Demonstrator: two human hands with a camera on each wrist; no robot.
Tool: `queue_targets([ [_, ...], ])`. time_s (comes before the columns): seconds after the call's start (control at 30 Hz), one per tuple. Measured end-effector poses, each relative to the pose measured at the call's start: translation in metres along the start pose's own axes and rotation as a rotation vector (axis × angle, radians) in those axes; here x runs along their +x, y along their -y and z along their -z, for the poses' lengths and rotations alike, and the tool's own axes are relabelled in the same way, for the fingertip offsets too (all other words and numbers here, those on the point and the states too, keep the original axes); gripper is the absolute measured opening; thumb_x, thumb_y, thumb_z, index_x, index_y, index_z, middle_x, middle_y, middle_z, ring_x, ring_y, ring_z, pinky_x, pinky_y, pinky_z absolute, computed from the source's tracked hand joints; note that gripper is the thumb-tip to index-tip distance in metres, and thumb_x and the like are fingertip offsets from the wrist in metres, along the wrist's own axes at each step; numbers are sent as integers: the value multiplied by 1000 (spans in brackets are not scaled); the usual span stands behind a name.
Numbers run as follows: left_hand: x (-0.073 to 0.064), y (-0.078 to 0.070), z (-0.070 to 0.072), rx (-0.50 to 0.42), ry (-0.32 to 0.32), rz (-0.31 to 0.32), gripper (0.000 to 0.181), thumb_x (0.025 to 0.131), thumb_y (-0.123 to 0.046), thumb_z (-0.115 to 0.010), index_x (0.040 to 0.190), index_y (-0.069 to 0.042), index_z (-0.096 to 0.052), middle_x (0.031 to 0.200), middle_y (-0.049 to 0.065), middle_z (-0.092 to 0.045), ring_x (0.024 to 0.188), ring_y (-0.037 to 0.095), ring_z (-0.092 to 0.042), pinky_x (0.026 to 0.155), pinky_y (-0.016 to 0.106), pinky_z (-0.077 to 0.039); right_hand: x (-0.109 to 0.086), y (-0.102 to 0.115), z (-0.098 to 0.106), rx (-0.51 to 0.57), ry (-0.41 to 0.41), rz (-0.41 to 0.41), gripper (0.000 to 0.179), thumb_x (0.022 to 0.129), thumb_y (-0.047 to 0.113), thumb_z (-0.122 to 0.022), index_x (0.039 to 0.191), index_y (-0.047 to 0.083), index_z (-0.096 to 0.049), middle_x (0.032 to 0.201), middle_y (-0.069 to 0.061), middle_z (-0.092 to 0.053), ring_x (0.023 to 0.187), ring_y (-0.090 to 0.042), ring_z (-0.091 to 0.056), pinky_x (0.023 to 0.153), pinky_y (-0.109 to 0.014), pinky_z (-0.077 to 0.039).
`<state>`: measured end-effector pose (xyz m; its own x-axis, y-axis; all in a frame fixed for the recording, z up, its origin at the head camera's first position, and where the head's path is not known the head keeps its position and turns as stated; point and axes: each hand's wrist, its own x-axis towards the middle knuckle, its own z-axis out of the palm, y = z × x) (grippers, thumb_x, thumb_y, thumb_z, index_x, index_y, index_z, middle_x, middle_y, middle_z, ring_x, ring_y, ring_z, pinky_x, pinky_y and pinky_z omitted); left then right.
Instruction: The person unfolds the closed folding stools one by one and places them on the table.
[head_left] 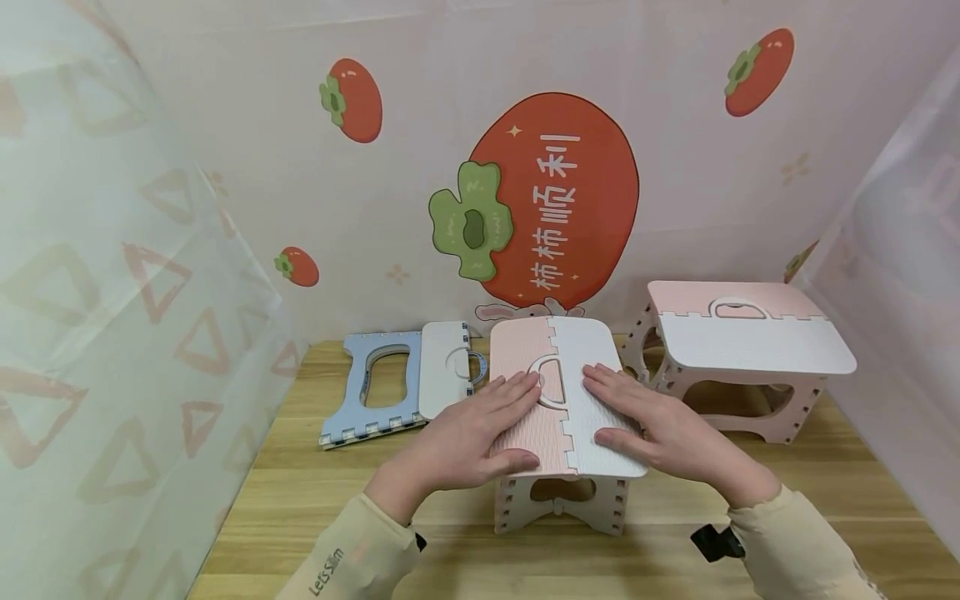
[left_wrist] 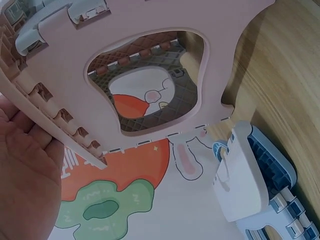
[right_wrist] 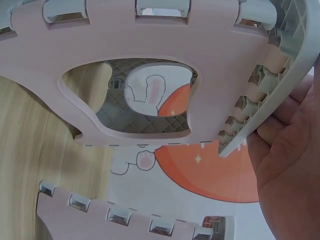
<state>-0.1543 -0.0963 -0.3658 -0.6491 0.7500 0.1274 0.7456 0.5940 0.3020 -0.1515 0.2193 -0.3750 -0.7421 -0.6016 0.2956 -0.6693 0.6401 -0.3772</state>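
A folding step stool [head_left: 585, 350], half pink and half white on top, stands unfolded on its legs in the middle of the table. My left hand [head_left: 472, 433] lies flat on its pink half, fingers straight, the fingertips by the handle. On the white half rests my right hand [head_left: 652, 417], palm down with straight fingers. The top's seam and oval handle show between the two hands. In the left wrist view, the pink side leg panel [left_wrist: 215, 55] with its cut-out shows below the top. A matching leg panel [right_wrist: 145, 45] fills the upper right wrist view.
At the right stands a second pink and white folding stool [head_left: 757, 342], unfolded. A blue and white folding stool [head_left: 382, 375] lies partly folded at the back left. Wood-grain table [head_left: 300, 492] lies under them, with a persimmon-printed cloth [head_left: 420, 275] behind.
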Motion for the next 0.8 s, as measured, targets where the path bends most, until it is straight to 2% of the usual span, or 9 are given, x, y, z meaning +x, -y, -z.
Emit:
queue_targets([
  [0.27,1,-1,0,60,-16,-25,73,104,-53,-49,161,-12,-30,168,1,-25,156,15,-21,128,37,-15,0,0,-1,-22,-7,9,64,98,34,-70,154,15,-47,161,-3,-42,146,-31,-42,118,-9,-11],
  [0.37,2,-3,0,73,-29,-19,66,107,-47,-46,160,-11,-33,167,2,-29,155,16,-24,128,39,-16,1,1,0,-38,-6,-2,62,98,36,-69,153,16,-49,160,-1,-44,146,-30,-43,121,-16,-21],
  [0.5,4,-5,1,71,-29,9,62,108,-45,-43,159,-11,-35,166,2,-31,155,17,-24,128,40,-16,2,2,1,-52,-11,-7,61,98,37,-69,153,18,-50,159,1,-44,146,-28,-43,120,-34,-35],
  [0.7,3,-8,1,78,-9,17,69,106,-50,-46,160,-9,-33,168,3,-28,155,18,-23,128,40,-17,2,0,1,-56,-5,-6,61,98,35,-69,153,17,-50,160,0,-44,146,-28,-43,120,-34,-35],
  [0.8,2,-12,3,91,-3,24,72,105,-52,-47,160,-9,-32,168,3,-26,156,19,-22,128,40,-18,4,-2,4,-62,11,3,61,98,35,-69,152,16,-50,159,-1,-45,146,-28,-43,116,-42,-40],
])
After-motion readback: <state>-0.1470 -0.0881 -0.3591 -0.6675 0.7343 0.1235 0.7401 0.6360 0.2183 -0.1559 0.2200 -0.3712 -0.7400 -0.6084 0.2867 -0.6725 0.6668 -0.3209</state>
